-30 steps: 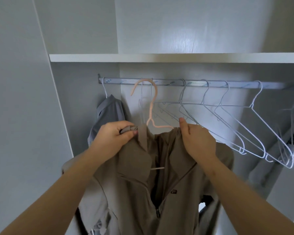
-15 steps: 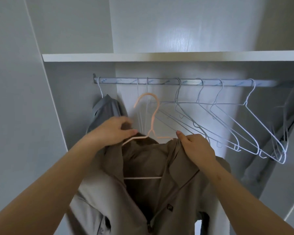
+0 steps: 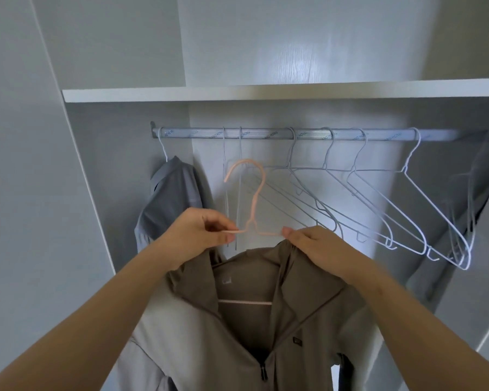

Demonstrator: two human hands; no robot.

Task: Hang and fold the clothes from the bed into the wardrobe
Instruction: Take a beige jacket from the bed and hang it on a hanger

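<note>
Nearest, brown jacket (image 3: 266, 328) draped on pink hanger (image 3: 254, 193), below rod (image 3: 294, 134). Left hand (image 3: 194, 238) pinches hanger's left shoulder; right hand (image 3: 319, 246) grips right shoulder with collar. Beyond: grey shirt (image 3: 172, 198), empty white hangers (image 3: 378, 198) on rod.

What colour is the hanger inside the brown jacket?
Pale pink hanger, clearest in the head view against the white empty hangers.
</note>
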